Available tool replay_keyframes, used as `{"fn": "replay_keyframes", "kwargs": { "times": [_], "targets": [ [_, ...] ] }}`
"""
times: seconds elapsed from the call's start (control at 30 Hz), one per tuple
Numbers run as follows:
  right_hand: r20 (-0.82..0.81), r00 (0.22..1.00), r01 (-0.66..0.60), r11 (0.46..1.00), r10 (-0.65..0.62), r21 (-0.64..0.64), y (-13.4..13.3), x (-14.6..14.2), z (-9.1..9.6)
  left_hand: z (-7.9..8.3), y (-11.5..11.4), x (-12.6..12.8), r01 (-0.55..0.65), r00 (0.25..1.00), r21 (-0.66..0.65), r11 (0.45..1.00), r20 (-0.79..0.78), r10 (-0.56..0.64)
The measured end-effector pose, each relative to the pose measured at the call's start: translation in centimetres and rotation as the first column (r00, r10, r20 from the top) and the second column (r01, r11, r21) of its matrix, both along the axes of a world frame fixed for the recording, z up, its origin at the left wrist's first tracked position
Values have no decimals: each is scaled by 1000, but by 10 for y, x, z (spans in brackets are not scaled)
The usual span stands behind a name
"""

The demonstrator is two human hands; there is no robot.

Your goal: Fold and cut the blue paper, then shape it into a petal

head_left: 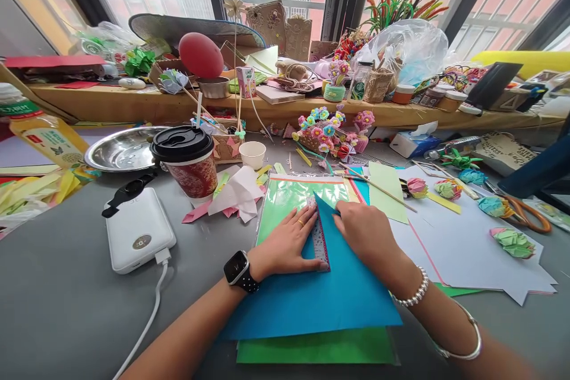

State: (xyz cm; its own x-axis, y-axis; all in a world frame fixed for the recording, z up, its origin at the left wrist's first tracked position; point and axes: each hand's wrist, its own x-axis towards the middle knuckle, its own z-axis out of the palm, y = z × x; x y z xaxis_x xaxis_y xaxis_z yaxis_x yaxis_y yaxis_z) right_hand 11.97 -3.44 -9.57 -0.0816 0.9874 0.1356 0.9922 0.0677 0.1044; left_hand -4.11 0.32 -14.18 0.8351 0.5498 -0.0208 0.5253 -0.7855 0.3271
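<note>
My left hand (285, 243) lies flat with its fingers spread, pressing a clear ruler with a red edge (319, 243) onto a sheet of blue paper (312, 306). The thumb rests at the ruler's near end and the fingertips at its far end. My right hand (367, 228) is closed on the blue paper just right of the ruler, where the paper's pointed far corner lifts up. The fingertips are partly hidden behind the knuckles. Under the blue sheet lies green paper in a clear sleeve (285, 193), showing at the far and near ends.
To the left stand a lidded paper cup (191, 175) and a white power bank (140, 234) with a cable. Paper scraps (238, 196) lie beside the cup. At right are white sheets (472, 255), folded paper buds (512, 243), a thin stick (378, 184) and orange-handled scissors (525, 214).
</note>
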Motion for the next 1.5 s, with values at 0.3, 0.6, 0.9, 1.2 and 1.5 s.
{"fn": "replay_keyframes", "kwargs": {
  "times": [0.3, 0.6, 0.9, 1.2, 1.5],
  "targets": [
    [0, 995, -102, 995, 102, 10, -9, -17, 0, -7, 1, -1, 3, 1000, 41, 999, 8, -3],
    [83, 984, -158, 987, 158, -2, -14, -21, 0, -8, 0, -1, 0, 1000, 61, 998, 20, -1],
    [58, 986, -162, 986, 159, 49, -14, -28, 0, -5, -2, -1, -2, 999, 78, 997, 40, -1],
    [55, 997, -61, 995, 57, 75, -30, -4, -2, -5, 0, -1, 3, 1000, 21, 1000, 20, -3],
    [41, 988, -143, 987, 147, -78, -37, -31, 11, -5, 1, -2, 7, 997, 63, 998, 77, -11]
  ]
}}
